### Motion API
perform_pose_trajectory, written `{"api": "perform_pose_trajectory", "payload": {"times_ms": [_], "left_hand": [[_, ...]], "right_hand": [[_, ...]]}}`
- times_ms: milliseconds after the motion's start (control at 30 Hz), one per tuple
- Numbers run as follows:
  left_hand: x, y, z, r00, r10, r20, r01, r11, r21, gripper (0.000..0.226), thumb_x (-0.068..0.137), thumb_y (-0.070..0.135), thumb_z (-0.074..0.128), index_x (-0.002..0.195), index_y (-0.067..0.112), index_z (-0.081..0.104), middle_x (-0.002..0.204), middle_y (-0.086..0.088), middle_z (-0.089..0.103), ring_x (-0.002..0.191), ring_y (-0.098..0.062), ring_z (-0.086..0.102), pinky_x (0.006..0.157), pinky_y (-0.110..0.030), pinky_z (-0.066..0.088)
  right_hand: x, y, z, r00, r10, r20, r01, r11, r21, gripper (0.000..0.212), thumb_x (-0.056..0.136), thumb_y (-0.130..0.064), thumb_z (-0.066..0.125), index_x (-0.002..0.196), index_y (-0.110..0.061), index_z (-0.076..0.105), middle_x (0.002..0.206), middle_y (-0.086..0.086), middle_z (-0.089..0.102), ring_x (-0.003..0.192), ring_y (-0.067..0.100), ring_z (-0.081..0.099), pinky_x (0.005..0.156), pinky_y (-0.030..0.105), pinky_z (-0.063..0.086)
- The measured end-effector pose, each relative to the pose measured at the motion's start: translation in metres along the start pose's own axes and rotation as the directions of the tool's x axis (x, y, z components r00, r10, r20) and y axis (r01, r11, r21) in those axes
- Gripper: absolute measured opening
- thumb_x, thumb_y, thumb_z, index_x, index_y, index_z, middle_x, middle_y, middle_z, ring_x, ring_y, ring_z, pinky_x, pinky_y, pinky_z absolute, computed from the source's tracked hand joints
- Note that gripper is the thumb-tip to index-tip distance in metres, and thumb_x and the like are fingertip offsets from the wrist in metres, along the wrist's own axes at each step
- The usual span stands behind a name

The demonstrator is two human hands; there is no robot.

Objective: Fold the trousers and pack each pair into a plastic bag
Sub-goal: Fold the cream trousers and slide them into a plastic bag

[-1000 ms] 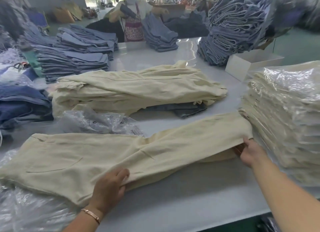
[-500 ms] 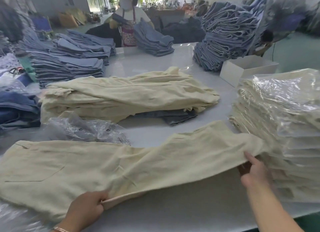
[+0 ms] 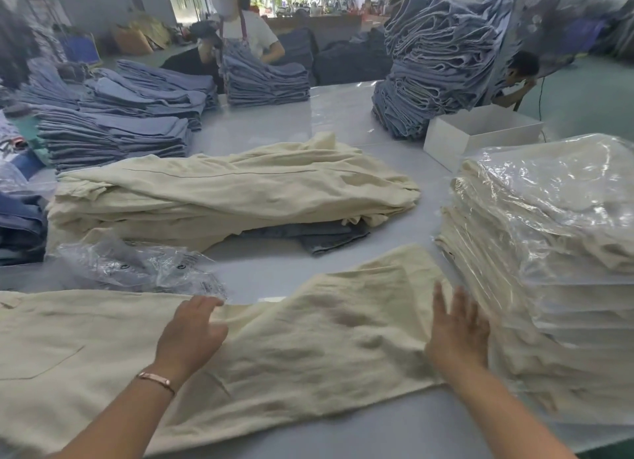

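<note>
A cream pair of trousers (image 3: 302, 352) lies flat across the near part of the white table (image 3: 274, 126), waist at the left, legs to the right. My left hand (image 3: 190, 335) rests on the cloth near its middle with relaxed fingers. My right hand (image 3: 458, 328) lies flat on the leg end, fingers straight and spread. Crumpled empty plastic bags (image 3: 144, 266) lie just beyond the trousers at the left. A heap of unfolded cream trousers (image 3: 223, 194) sits mid-table.
A tall stack of bagged cream trousers (image 3: 549, 253) stands at the right, touching the leg ends. A white box (image 3: 480, 133) sits behind it. Blue denim stacks (image 3: 435, 64) line the back and left. Two other persons work at the far side.
Both hands held the trousers' near edge lifted off the table; now the cloth lies flat and both hands rest on top of it, open.
</note>
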State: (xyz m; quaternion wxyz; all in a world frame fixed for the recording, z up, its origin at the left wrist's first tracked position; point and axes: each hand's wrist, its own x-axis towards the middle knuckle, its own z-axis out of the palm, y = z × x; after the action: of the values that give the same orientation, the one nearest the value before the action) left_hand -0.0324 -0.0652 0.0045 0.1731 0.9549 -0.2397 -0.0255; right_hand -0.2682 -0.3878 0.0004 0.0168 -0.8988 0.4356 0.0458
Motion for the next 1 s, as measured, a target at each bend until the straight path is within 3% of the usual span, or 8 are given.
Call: {"api": "perform_pose_trajectory", "payload": {"times_ms": [100,267,500,600,700,767,867,1000], "left_hand": [[0.023,0.016,0.020,0.991,0.013,0.130,-0.032,0.990,0.140,0.057,0.087,0.030,0.053,0.142,0.029,0.039,0.151,0.009,0.035,0.141,-0.012,0.026,0.114,-0.033,0.026],[0.036,0.015,0.043,0.967,-0.051,0.248,-0.032,0.947,0.319,0.056,0.092,0.036,0.042,0.147,0.029,0.032,0.151,0.007,0.035,0.140,-0.013,0.028,0.116,-0.038,0.020],[0.041,0.013,0.019,0.984,0.146,0.099,-0.166,0.956,0.243,0.019,0.080,0.044,0.063,0.091,0.028,0.061,0.090,0.007,0.061,0.093,-0.019,0.052,0.078,-0.032,0.034],[0.035,0.006,-0.002,0.970,0.179,0.166,-0.188,0.981,0.039,0.024,0.075,0.033,0.068,0.073,0.027,0.045,0.070,0.009,0.051,0.072,-0.016,0.049,0.062,-0.032,0.032],[0.022,-0.013,-0.020,0.919,0.301,0.257,-0.306,0.952,-0.020,0.022,0.076,0.030,0.068,0.081,0.030,0.047,0.068,0.016,0.046,0.065,-0.003,0.043,0.059,-0.022,0.032],[0.013,-0.021,-0.024,0.862,0.401,0.311,-0.421,0.907,-0.001,0.018,0.077,0.032,0.065,0.081,0.028,0.049,0.073,0.019,0.040,0.071,-0.003,0.042,0.061,-0.022,0.031],[0.003,-0.022,-0.021,0.797,0.491,0.351,-0.527,0.850,0.010,0.020,0.073,0.036,0.060,0.071,0.020,0.049,0.082,0.012,0.047,0.079,-0.013,0.050,0.065,-0.026,0.036],[0.006,-0.022,-0.021,0.797,0.479,0.368,-0.493,0.868,-0.062,0.023,0.076,0.038,0.058,0.070,0.016,0.055,0.082,0.008,0.054,0.078,-0.010,0.052,0.068,-0.028,0.040]], "right_hand": [[0.013,-0.022,-0.003,0.955,-0.296,0.007,0.296,0.955,-0.010,0.076,0.089,-0.020,0.041,0.153,-0.025,0.001,0.161,0.000,-0.010,0.148,0.019,-0.009,0.118,0.042,-0.006],[0.034,-0.059,0.003,0.864,-0.503,0.036,0.502,0.864,0.037,0.068,0.091,-0.019,0.042,0.152,-0.023,0.013,0.161,-0.001,0.003,0.148,0.017,0.003,0.120,0.038,0.005],[0.070,-0.105,0.003,0.804,-0.593,0.047,0.589,0.804,0.080,0.077,0.091,-0.031,0.048,0.153,-0.025,0.004,0.161,-0.006,-0.008,0.147,0.012,-0.009,0.119,0.042,-0.009],[0.084,-0.119,-0.004,0.826,-0.556,0.097,0.534,0.826,0.182,0.076,0.084,-0.029,0.057,0.150,-0.026,0.021,0.152,0.000,0.031,0.144,0.016,0.020,0.120,0.042,-0.003],[0.083,-0.124,-0.016,0.797,-0.604,-0.027,0.565,0.727,0.390,0.039,0.070,-0.004,0.062,0.093,-0.035,0.066,0.092,-0.007,0.063,0.095,0.019,0.054,0.091,0.032,0.039],[0.075,-0.116,-0.016,0.775,-0.623,-0.105,0.566,0.612,0.553,0.043,0.059,0.004,0.061,0.052,-0.036,0.049,0.061,-0.012,0.052,0.066,0.011,0.048,0.062,0.024,0.035],[0.064,-0.103,-0.015,0.735,-0.675,0.056,0.432,0.531,0.729,0.020,0.062,-0.026,0.064,0.051,-0.022,0.048,0.054,-0.005,0.043,0.054,0.008,0.041,0.054,0.024,0.029],[0.076,-0.115,-0.005,0.797,-0.573,0.190,0.353,0.698,0.624,0.056,0.081,-0.066,0.056,0.051,-0.023,0.035,0.058,-0.005,0.035,0.058,0.014,0.037,0.058,0.033,0.027]]}}
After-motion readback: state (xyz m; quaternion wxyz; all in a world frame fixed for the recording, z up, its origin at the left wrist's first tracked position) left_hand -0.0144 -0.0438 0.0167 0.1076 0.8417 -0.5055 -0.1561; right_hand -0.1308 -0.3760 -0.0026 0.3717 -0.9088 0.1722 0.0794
